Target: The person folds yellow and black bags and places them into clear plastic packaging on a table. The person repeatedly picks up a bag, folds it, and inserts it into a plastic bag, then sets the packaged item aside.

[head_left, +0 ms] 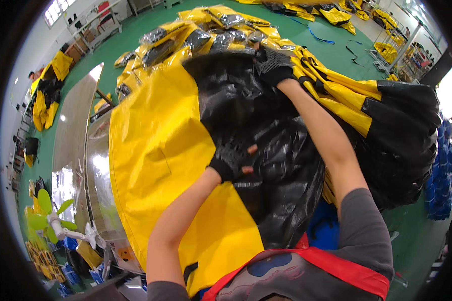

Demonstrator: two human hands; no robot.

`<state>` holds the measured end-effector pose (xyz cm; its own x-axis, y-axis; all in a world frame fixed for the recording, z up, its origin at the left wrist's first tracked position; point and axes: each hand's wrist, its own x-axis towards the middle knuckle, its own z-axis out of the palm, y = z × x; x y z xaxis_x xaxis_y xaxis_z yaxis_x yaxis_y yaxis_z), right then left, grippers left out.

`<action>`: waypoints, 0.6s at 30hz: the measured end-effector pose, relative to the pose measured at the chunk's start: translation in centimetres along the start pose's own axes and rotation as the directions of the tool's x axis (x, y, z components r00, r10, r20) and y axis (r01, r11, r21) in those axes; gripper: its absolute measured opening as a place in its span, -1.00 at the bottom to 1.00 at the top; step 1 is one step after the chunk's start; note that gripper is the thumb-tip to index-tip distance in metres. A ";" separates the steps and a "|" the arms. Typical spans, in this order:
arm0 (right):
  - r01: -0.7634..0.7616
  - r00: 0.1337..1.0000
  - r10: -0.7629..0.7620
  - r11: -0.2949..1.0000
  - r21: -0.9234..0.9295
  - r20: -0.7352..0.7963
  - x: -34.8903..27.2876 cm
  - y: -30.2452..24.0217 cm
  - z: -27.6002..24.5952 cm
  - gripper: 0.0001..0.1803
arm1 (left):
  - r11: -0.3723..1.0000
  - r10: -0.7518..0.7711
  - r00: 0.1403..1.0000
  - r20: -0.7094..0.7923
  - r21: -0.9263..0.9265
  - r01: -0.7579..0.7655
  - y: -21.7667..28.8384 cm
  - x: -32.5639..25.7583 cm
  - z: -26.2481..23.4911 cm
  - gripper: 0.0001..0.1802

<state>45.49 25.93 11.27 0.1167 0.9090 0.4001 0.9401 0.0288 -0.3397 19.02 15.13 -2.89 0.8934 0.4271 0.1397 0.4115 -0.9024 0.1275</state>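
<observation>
A large yellow-and-black tarpaulin piece (155, 130) lies spread in front of me, yellow on the left and glossy, wrinkled black on the right. My left hand (231, 158), in a dark fingerless-tipped knit glove, rests on its black part beside the colour seam, fingers spread. At the far edge of the black part, my right hand (274, 65) wears a matching glove. Its fingers curl over that edge, partly hidden, and appear to grip it. Right of my right forearm lies a thick stack of similar yellow-and-black pieces (356, 110).
Beyond the tarpaulin is a heap of plastic-wrapped yellow-and-black packages (201, 35). A shiny tabletop (75, 135) extends at left, with a green-bladed fan (52, 220) near its closer end. Blue bundles (439, 170) stand at far right. Loose blue straps (319, 37) lie on the green floor.
</observation>
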 end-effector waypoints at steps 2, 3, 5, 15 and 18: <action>0.445 0.883 -0.399 0.879 0.169 -0.249 -6.5 -6.7 -4.6 -0.50 | 0.964 -0.186 0.974 0.128 -0.167 0.206 -2.5 0.7 0.0 -0.18; 0.498 0.867 -0.492 0.851 0.166 -0.076 -11.0 -6.2 -6.0 -0.49 | 0.930 -0.230 0.953 0.199 -0.242 0.276 -2.8 1.1 -0.4 -0.19; 0.509 0.761 -0.493 0.857 0.084 0.422 -21.1 -1.3 -6.5 -0.47 | 0.970 -0.071 0.985 -0.156 -0.241 0.032 -2.1 0.6 -2.0 -0.24; 0.287 0.958 -0.287 0.958 -0.015 -0.010 -27.0 -9.7 -9.3 -0.19 | 0.957 -0.119 0.984 -0.133 -0.279 0.078 1.7 -1.4 -2.1 -0.27; 0.408 0.906 -0.422 0.875 -0.261 -0.001 -23.6 -9.5 -7.0 -0.44 | 0.930 -0.113 0.978 -0.175 -0.366 0.042 3.3 -0.4 -1.0 -0.28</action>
<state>36.02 1.28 10.99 -0.2910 0.8114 0.5070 0.9538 0.2872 0.0877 19.87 12.01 -1.52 0.7954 0.5299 0.2940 0.3543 -0.8002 0.4839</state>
